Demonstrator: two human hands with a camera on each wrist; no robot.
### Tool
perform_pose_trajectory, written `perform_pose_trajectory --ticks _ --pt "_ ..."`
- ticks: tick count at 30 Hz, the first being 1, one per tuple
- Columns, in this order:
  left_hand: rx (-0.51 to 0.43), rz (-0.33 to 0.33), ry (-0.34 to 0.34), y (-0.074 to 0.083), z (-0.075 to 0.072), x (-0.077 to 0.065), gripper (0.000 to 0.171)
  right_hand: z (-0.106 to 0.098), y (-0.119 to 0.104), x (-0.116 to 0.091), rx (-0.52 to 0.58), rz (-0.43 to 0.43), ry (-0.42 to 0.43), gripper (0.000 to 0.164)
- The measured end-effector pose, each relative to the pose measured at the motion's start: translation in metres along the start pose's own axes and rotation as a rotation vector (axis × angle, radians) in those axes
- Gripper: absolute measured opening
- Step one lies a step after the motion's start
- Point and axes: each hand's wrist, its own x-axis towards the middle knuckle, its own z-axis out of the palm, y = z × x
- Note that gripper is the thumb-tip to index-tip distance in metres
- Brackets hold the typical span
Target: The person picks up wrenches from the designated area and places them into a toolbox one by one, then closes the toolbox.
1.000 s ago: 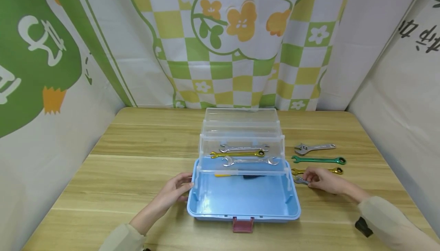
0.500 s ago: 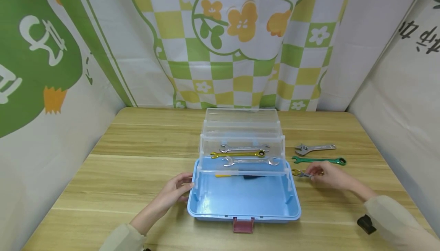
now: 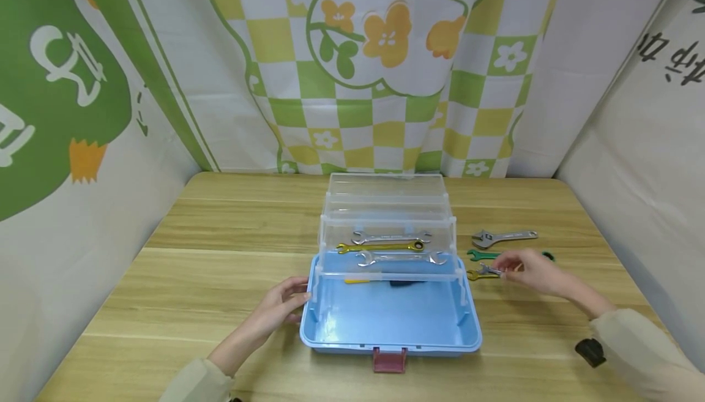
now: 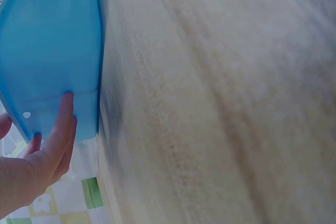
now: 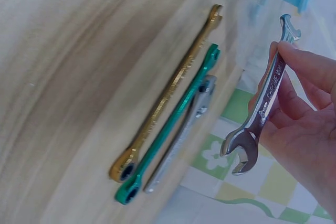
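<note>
In the right wrist view, my right hand (image 5: 307, 108) pinches a chrome double open-end wrench (image 5: 262, 106) between thumb and fingers, raised off the table. Below it lie a gold ratcheting wrench (image 5: 168, 95), a green ratcheting wrench (image 5: 173, 116) and a silver adjustable wrench (image 5: 181, 137). To their left in the head view stands a light blue toolbox (image 3: 391, 322), its clear trays folded up at the back. My left hand (image 3: 278, 304) touches the box's left side, its extended fingers (image 4: 64, 114) flat against the outer wall and the thumb near the rim.
A clear tray (image 3: 330, 230) carries two silver open-end wrenches (image 3: 402, 259) and a gold ratcheting wrench (image 3: 380, 247). Beneath the tray, something yellow (image 3: 357, 281) and something dark (image 3: 406, 282) show inside the box. A red latch (image 3: 389, 360) hangs at its front.
My right hand has lifted the chrome wrench from the table and carried it back, over the gold and green wrenches. The left hand and the toolbox have not moved.
</note>
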Motion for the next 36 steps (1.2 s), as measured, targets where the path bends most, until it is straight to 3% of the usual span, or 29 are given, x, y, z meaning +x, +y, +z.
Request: perform_pose_trajectory --ticks 21,36 --pt "0.004 -0.001 0.003 0.001 0.001 -0.001 0.051 -0.023 -0.031 0.005 0.028 -0.007 0.026 0.018" --pt "0.004 -0.003 0.009 0.001 0.001 -0.001 0.051 -0.023 -0.058 0.021 0.009 0.025 0.016 0.018"
